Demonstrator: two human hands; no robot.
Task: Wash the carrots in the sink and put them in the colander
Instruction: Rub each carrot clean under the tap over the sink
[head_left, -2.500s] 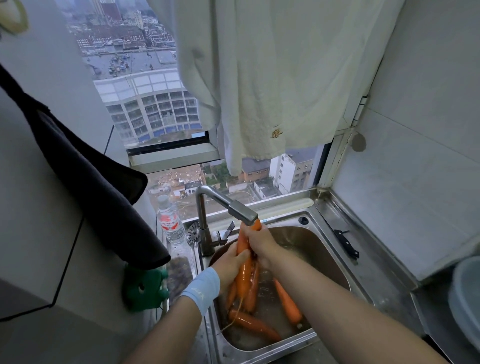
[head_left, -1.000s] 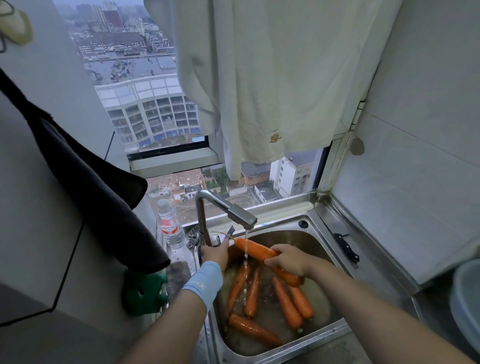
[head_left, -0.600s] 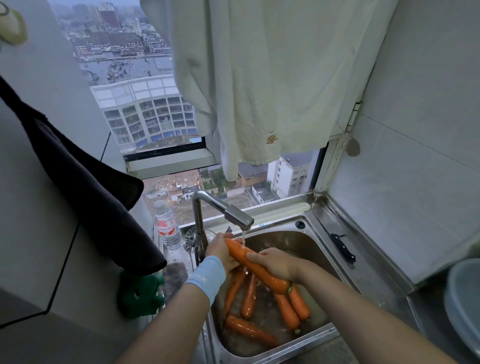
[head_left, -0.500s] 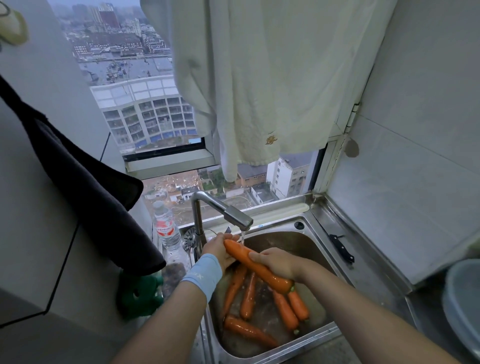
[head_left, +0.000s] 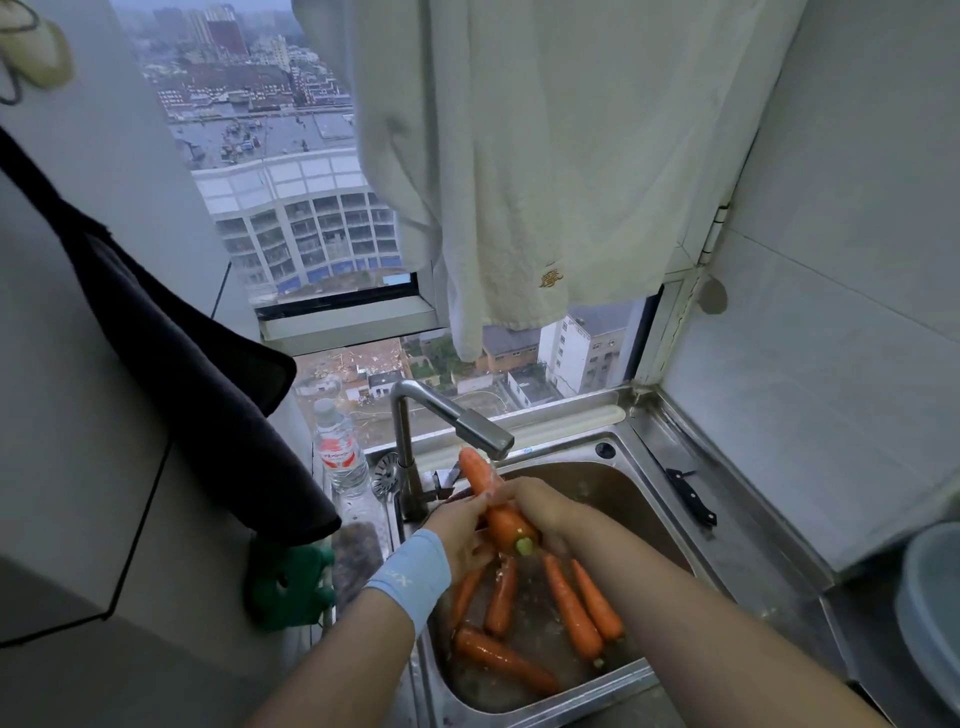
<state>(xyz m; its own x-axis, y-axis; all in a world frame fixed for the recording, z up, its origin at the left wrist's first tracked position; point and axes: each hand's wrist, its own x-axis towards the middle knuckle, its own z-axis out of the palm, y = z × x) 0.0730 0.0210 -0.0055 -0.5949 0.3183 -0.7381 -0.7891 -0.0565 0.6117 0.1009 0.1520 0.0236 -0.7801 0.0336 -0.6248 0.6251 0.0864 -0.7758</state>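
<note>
Left hand (head_left: 460, 535) and right hand (head_left: 545, 512) grasp one carrot (head_left: 498, 512), newly turned tip-up under the faucet (head_left: 467, 423). Its rinse evidently continues.

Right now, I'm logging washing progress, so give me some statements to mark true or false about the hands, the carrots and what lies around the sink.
1. The left hand and the right hand both grip one orange carrot under the steel faucet spout. True.
2. The black-handled knife lies inside the steel sink basin. False: it lies on the steel counter right of the basin.
3. Five other orange carrots lie in the basin. True.
4. The clear plastic bottle with a red label stands right of the faucet. False: it stands left of it.
</note>
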